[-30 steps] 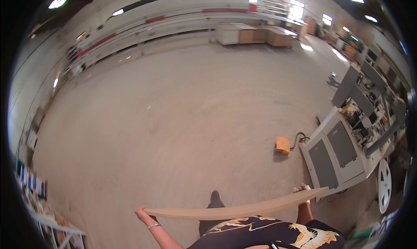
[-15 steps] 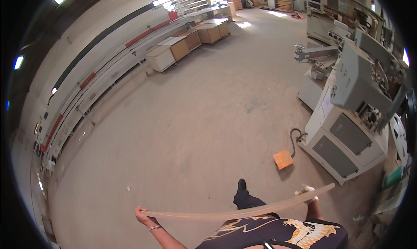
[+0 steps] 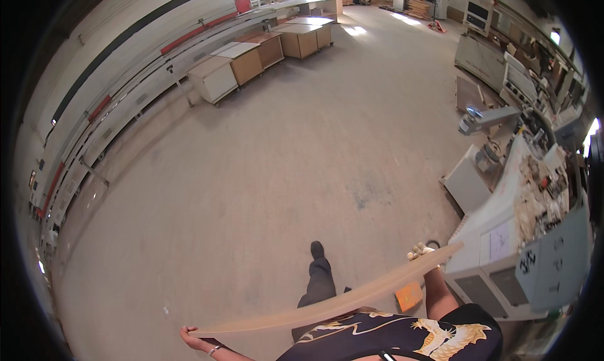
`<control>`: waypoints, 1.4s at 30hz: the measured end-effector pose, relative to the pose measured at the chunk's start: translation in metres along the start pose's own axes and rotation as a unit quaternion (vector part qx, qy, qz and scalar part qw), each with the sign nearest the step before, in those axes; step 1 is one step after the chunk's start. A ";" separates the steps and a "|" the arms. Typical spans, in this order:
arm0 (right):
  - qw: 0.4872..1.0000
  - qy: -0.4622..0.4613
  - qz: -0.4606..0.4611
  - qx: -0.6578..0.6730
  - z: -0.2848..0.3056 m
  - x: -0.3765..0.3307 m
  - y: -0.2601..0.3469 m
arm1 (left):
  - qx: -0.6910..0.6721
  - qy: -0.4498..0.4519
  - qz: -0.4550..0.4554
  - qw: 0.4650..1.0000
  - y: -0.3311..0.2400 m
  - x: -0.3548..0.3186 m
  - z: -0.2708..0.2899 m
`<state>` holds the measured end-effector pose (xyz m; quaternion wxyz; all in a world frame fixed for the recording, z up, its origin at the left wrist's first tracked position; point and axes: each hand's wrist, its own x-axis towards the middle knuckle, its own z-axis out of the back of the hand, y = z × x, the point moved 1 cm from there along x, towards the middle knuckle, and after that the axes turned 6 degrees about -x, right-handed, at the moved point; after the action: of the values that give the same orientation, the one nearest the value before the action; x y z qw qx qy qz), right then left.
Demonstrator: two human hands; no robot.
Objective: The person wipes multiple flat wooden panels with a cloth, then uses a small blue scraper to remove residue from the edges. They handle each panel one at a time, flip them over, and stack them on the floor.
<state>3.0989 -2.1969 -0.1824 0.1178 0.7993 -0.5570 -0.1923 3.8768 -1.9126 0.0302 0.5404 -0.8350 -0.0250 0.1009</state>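
A long, narrow light-brown wooden board (image 3: 327, 305) spans the front of my body, held at both ends. My left hand (image 3: 189, 336), with a bracelet at the wrist, grips its left end with the fingers closed. Near the right end, my right hand (image 3: 420, 253), in a pale glove, is closed round the board from the far side; the board hides part of that hand. The right end is raised higher in the picture than the left. One dark-trousered leg with a black shoe (image 3: 317, 250) shows beyond the board.
An orange foot-pedal box (image 3: 409, 296) lies on the floor near my right arm. Close on the right stands a grey machine (image 3: 484, 260) with a projecting arm (image 3: 491, 117). Wooden cabinets (image 3: 245, 65) line the far left beside a long machine (image 3: 126, 109) with red parts.
I have walked forward, so the grey machine and orange pedal box are nearer. The board's right end has risen and its left end dropped in the picture. Both hands keep hold.
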 end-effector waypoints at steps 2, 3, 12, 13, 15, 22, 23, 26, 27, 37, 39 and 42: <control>0.987 -0.155 -0.017 -0.044 0.020 0.061 0.017 | 0.029 -0.015 -0.016 0.999 0.040 -0.004 -0.070; 0.983 -0.183 0.024 0.005 0.023 0.097 0.028 | 0.031 -0.002 -0.003 1.000 0.061 -0.001 -0.125; 0.857 -0.427 0.269 0.107 -0.027 0.274 0.075 | -0.052 0.355 0.018 0.933 0.185 -0.073 -0.637; 0.828 -0.462 0.288 0.133 -0.031 0.292 0.071 | -0.046 0.366 0.022 0.929 0.206 -0.088 -0.684; 0.811 -0.477 0.310 0.133 -0.036 0.330 0.068 | -0.010 0.368 0.002 0.930 0.255 -0.118 -0.756; 0.750 -0.539 0.354 0.147 -0.027 0.569 0.174 | 0.108 0.382 -0.280 0.874 0.407 -0.145 -1.005; 0.772 -0.510 0.360 0.119 -0.029 0.608 0.201 | 0.116 0.390 -0.325 0.854 0.421 -0.147 -1.042; 0.796 -0.456 0.379 0.120 -0.037 0.706 0.280 | 0.139 0.389 -0.396 0.820 0.465 -0.153 -1.124; 0.782 -0.491 0.372 0.093 -0.040 0.739 0.304 | 0.142 0.378 -0.389 0.828 0.478 -0.155 -1.154; 0.812 -0.459 0.355 0.061 -0.042 1.043 0.481 | 0.070 0.296 -0.262 0.916 0.673 -0.274 -1.402; 0.784 -0.499 0.368 -0.019 -0.039 1.092 0.507 | 0.140 0.321 -0.429 0.833 0.707 -0.294 -1.493; 0.801 -0.404 0.438 -0.054 -0.026 1.164 0.544 | 0.169 0.384 -0.444 0.792 0.742 -0.338 -1.637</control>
<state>3.0064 -3.4780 -0.1449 -0.0032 0.3126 -0.8332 -0.4561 3.8161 -3.7402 0.0523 0.6236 -0.5972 -0.1659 -0.4763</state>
